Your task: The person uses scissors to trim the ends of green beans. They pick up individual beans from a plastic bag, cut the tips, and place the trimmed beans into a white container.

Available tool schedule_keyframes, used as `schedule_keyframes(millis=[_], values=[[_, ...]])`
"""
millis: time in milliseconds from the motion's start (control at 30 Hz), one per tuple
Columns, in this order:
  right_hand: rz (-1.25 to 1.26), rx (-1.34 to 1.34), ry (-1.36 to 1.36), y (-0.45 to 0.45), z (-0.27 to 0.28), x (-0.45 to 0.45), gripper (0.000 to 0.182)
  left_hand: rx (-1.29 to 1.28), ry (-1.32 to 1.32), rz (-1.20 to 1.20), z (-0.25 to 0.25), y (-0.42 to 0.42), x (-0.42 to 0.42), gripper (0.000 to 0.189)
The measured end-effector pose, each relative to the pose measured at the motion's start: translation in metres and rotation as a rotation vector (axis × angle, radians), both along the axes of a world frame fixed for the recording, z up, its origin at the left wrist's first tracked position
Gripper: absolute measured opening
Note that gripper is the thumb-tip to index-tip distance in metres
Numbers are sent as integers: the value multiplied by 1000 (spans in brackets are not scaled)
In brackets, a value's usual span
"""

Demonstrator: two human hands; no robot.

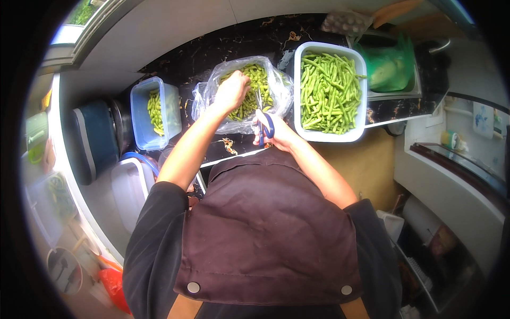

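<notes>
A pair of scissors with dark blue handles [269,127] is in my right hand [281,133], blades pointing away from me over an open clear plastic bag [279,89]. Green soybean pods [255,75] fill the bag. My left hand [232,92] is at the bag's left side, fingers bent down among the pods; whether a pod is between the fingertips is hidden. Left of the bag, a translucent plastic container [143,115] holds some of the same pods [154,111]. A large white tub [298,99] heaped with cut green beans [330,93] stands to the right.
Everything stands on a black marbled countertop [223,48]. Right of the tub, a green plastic bag [390,69] with something pale inside sits at the sink [416,89]. An egg tray [344,24] lies behind. A white lidless container [129,185] is at the lower left.
</notes>
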State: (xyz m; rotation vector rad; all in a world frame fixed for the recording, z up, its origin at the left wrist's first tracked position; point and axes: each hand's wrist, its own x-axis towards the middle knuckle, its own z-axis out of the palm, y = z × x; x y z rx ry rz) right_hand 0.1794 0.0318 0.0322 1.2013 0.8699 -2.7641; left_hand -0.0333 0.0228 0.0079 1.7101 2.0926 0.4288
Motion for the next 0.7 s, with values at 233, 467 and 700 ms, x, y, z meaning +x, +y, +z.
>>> schedule_keyframes(millis=[233,467,700], values=[[12,93,-57,0,2,-12,40,34,-123,81,6,-28,15,23],[117,272,-118,-5,2,-16,30,2,-140,93,0,-36,11,25],[17,230,-82,-6,-3,-9,26,-112,-1162,563,9,-39,-41,22]])
